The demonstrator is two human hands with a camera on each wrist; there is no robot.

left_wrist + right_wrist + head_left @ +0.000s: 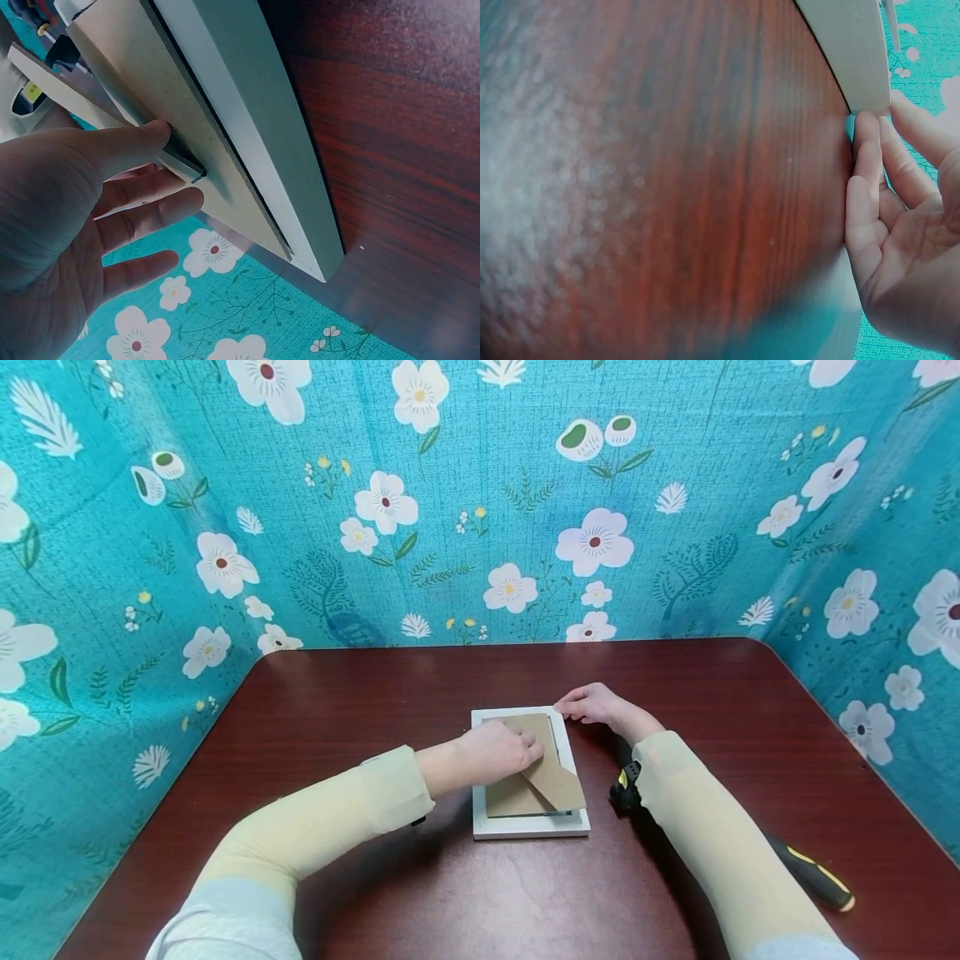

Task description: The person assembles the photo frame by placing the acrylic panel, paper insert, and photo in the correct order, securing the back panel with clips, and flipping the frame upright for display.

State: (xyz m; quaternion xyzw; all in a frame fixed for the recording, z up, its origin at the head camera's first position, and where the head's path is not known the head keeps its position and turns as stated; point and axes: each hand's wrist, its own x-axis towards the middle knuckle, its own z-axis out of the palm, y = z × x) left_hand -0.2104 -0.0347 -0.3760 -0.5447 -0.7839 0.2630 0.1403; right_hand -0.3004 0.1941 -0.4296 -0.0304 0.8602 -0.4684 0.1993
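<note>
A white picture frame lies back side up on the table, with a brown backing board inside it. From the board a brown stand leg rises at a slant. My left hand is over the board. In the left wrist view its thumb and forefinger pinch the stand leg's edge, the other fingers spread apart. At the frame's far right corner is my right hand. Its thumb and fingertips pinch that corner, as the right wrist view shows.
A black and yellow handle, seemingly a screwdriver's, lies on the dark red-brown table beyond the right sleeve. A black object with yellow marks is by that sleeve, partly hidden. Blue flowered cloth hangs behind and at both sides.
</note>
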